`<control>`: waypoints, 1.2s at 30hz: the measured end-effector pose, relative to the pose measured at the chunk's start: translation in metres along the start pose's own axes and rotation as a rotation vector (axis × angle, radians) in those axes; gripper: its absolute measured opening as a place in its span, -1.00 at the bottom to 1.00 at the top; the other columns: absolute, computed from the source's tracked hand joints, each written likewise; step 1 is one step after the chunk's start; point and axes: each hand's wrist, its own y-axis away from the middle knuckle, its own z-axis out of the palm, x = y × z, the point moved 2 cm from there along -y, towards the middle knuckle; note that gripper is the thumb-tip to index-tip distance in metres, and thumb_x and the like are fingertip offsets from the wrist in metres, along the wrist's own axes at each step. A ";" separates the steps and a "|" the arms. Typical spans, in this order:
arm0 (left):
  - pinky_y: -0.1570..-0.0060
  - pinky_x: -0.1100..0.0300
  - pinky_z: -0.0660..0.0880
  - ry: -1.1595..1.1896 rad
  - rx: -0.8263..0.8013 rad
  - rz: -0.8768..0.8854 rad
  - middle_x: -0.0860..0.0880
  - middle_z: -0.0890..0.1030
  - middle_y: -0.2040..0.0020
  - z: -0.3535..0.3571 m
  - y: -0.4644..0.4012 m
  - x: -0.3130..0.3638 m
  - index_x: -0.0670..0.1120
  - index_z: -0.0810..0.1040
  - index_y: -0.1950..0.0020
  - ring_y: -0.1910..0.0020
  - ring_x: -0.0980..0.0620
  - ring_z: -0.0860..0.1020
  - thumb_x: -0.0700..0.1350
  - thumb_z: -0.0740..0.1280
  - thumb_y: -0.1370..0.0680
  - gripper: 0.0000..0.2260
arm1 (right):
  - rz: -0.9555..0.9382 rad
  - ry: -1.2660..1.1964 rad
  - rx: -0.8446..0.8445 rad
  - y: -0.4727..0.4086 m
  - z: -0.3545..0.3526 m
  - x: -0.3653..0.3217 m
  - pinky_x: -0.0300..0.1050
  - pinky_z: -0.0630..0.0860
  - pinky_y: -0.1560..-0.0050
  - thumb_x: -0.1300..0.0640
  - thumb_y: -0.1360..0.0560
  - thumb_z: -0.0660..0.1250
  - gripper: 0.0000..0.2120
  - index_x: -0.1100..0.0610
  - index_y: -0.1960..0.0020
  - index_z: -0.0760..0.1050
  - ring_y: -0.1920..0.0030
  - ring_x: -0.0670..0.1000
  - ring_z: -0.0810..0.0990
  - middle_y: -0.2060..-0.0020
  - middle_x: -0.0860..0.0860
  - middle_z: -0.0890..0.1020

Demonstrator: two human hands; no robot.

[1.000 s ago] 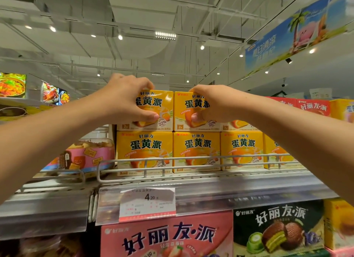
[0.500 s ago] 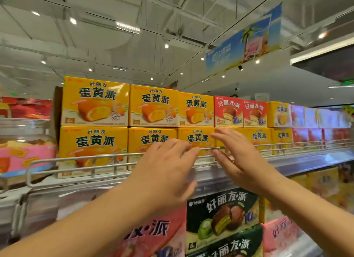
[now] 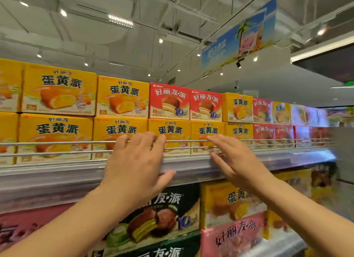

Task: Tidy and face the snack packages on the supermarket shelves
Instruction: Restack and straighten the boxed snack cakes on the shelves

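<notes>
The upper shelf (image 3: 191, 166) carries snack boxes stacked in two rows, all with printed fronts facing outward. The lower row begins with yellow boxes (image 3: 120, 130) showing a filled cake and dark lettering; farther right it changes to red boxes (image 3: 264, 132). The upper row reads yellow, then two red pie boxes (image 3: 168, 101) showing a chocolate-coated cake, then alternating yellow and red. The far right end is blurred.

A wire rail (image 3: 57, 147) of two horizontal bars runs across the front of the lower row.

Both hands are raised in front of this rail, palms toward the shelf. The left hand (image 3: 136, 160) has its fingers extended and slightly spread, fingertips at the top bar, in front of the lower-row yellow boxes; it holds nothing. The right hand (image 3: 235, 157) is likewise flat and empty, fingers pointing up and left across the rail. Whether either hand touches a box cannot be determined.

The shelf below holds a dark green box (image 3: 153, 218), a yellow box (image 3: 229, 201) and pink boxes (image 3: 233, 235).
</notes>
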 end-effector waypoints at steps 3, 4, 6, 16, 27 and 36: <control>-0.08 -0.10 0.39 -0.051 0.076 -0.046 -0.07 0.59 -0.04 0.010 -0.001 0.011 -0.09 0.50 -0.33 -0.03 -0.15 0.54 0.39 0.14 -0.44 -0.31 | -0.074 -0.009 0.025 0.002 0.005 0.015 0.06 0.31 -0.38 -0.11 -0.57 0.11 -0.51 0.01 -0.47 0.33 -0.38 -0.02 0.37 -0.37 -0.05 0.46; -0.08 -0.09 0.37 -0.062 0.096 -0.052 -0.06 0.59 -0.04 0.013 0.000 0.012 -0.08 0.50 -0.33 -0.03 -0.14 0.54 0.40 0.12 -0.45 -0.31 | -0.087 -0.027 0.033 0.003 0.006 0.018 0.07 0.30 -0.37 -0.11 -0.57 0.12 -0.51 0.00 -0.47 0.33 -0.38 -0.03 0.36 -0.36 -0.06 0.46; -0.10 -0.06 0.33 -0.068 0.115 -0.064 -0.04 0.60 -0.07 0.014 0.001 0.012 -0.07 0.50 -0.33 -0.05 -0.12 0.54 0.42 0.09 -0.45 -0.30 | -0.118 -0.045 0.058 0.004 0.009 0.022 0.06 0.28 -0.36 -0.10 -0.57 0.12 -0.52 -0.01 -0.46 0.34 -0.39 -0.05 0.35 -0.36 -0.08 0.46; -0.07 -0.05 0.37 -0.051 0.066 -0.129 0.01 0.60 -0.05 0.004 0.000 0.022 -0.05 0.54 -0.27 -0.03 -0.09 0.55 0.41 0.15 -0.41 -0.33 | -0.130 -0.136 0.167 0.001 0.013 0.024 -0.18 0.09 -0.29 -0.13 -0.51 0.11 -0.51 -0.02 -0.39 0.43 -0.31 -0.08 0.40 -0.26 -0.11 0.53; -0.14 0.03 0.25 -0.039 0.080 0.007 0.00 0.57 -0.08 0.007 0.005 0.015 -0.11 0.49 -0.37 -0.07 -0.08 0.54 0.33 0.16 -0.47 -0.34 | 0.021 -0.192 0.376 -0.003 0.030 0.032 -0.11 0.32 -0.15 -0.06 -0.54 0.13 -0.65 0.07 -0.19 0.52 -0.06 -0.05 0.45 0.00 -0.10 0.55; -0.32 -0.06 0.26 0.015 0.261 0.010 -0.16 0.44 -0.37 -0.044 -0.104 -0.001 -0.13 0.36 -0.46 -0.36 -0.15 0.37 0.28 0.18 -0.49 -0.33 | 0.028 -0.178 0.362 -0.005 0.028 0.033 -0.14 0.27 -0.15 -0.10 -0.52 0.11 -0.63 0.06 -0.14 0.55 -0.06 -0.06 0.47 0.02 -0.10 0.58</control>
